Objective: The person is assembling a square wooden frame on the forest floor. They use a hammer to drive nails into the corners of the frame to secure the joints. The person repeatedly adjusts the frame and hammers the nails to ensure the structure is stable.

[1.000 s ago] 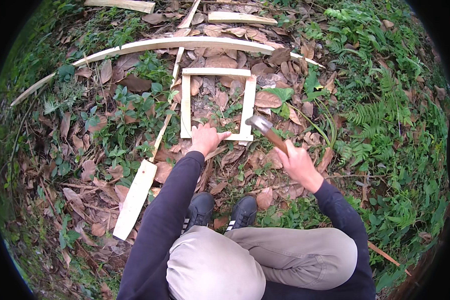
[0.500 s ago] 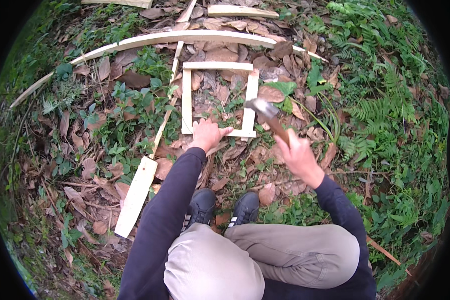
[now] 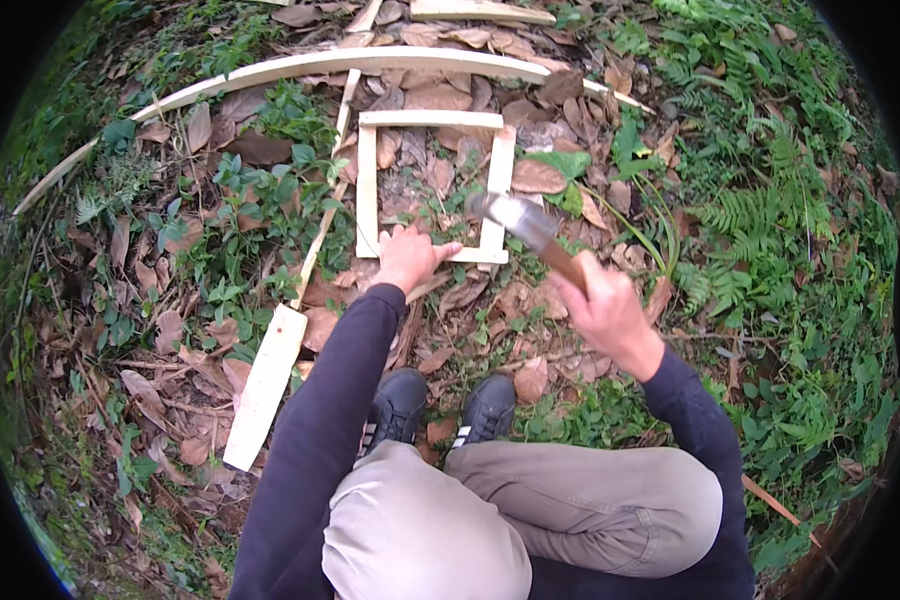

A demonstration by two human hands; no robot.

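Observation:
A small square frame (image 3: pixel 368 190) of pale wooden strips lies on the leafy ground in front of me. My left hand (image 3: pixel 410 258) rests on its near strip, fingers bent over the wood and thumb stretched to the right along it. In my right hand (image 3: pixel 608 312) is a hammer (image 3: pixel 522 222), gripped by its wooden handle. The metal head hangs over the frame's right strip near the lower right corner, apart from it as far as I can tell. The head is slightly blurred.
A long pale strip (image 3: pixel 370 60) arcs across the ground beyond the frame. To the left lies a wide board (image 3: pixel 266 385) with a thin stick (image 3: pixel 322 235) beyond it. Another board (image 3: pixel 480 11) is at the far edge. Ferns (image 3: pixel 760 215) grow on the right; my shoes (image 3: pixel 488 408) are close below.
The whole view has shifted slightly, so the frame sits a little higher. The hammer and my right hand have moved slightly nearer to me relative to the frame. My left hand stays on the near strip.

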